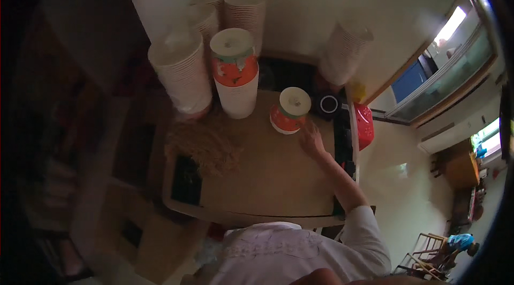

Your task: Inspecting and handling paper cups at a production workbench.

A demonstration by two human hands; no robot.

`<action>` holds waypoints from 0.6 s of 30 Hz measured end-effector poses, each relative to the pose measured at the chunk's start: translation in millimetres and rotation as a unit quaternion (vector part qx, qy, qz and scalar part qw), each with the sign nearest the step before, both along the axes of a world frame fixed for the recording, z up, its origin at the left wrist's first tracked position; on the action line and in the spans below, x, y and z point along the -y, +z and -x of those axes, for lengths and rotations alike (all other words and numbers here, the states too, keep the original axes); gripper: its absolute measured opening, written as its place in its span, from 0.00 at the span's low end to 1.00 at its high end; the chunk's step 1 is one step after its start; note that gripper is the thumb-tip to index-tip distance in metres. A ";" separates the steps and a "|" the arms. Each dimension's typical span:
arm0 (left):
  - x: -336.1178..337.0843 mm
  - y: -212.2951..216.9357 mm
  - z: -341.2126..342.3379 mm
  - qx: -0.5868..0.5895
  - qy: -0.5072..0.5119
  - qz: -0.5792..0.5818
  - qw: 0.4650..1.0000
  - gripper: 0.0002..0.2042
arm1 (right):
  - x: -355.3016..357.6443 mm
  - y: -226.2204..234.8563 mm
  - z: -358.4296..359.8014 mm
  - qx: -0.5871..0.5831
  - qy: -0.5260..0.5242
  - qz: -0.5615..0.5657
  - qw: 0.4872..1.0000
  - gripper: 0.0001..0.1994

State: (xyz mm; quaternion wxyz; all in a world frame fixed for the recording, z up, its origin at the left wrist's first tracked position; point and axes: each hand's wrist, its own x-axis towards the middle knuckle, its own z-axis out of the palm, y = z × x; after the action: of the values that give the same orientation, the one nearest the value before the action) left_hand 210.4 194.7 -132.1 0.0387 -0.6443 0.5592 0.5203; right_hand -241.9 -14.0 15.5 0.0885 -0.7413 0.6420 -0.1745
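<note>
Toward the right of the table (267,183), my right hand (311,141) lies against the lower right side of a short round paper tub (289,119). Its fingers look stretched out rather than wrapped round the tub. That tub has a red-orange patterned side and a pale round top. To its left stands a taller stack of paper tubs (236,102), white below, with a red-orange and green patterned one on top. A loose heap of tan, straw-like strands (206,148) lies nearer on the left. My left hand is not in view.
Tall stacks of white paper tubs stand at the back left (182,76), against the wall (310,1), and at the back right (345,52). A dark round object (327,104) sits beside the short tub. A red plastic basket (364,126) is beyond the table's right edge.
</note>
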 end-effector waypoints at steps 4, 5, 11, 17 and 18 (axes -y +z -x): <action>37.2 6.8 20.1 -0.042 -0.004 0.063 0.997 0.12 | 47.5 -19.6 5.4 -0.021 -0.006 0.080 0.997 0.34; 50.5 12.6 27.8 -0.056 -0.003 0.086 0.995 0.12 | 55.2 -27.3 6.8 -0.004 0.011 0.084 0.996 0.36; 171.1 76.3 87.3 -0.120 0.005 0.246 0.962 0.12 | 101.3 -35.1 4.3 -0.099 0.000 0.049 0.994 0.35; 315.0 154.3 129.5 -0.215 0.141 0.455 0.853 0.11 | 131.9 35.8 -42.3 0.002 0.048 0.179 0.983 0.26; 338.4 166.4 132.5 -0.316 0.198 0.411 0.832 0.12 | 140.5 46.1 -50.6 0.000 0.041 0.169 0.985 0.26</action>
State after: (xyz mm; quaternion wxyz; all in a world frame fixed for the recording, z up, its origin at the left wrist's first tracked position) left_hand 78.0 -143.7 34.3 -0.5123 -0.4982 0.5635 0.4144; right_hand -191.3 -154.5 61.6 -0.0307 -0.7715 0.5721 -0.2766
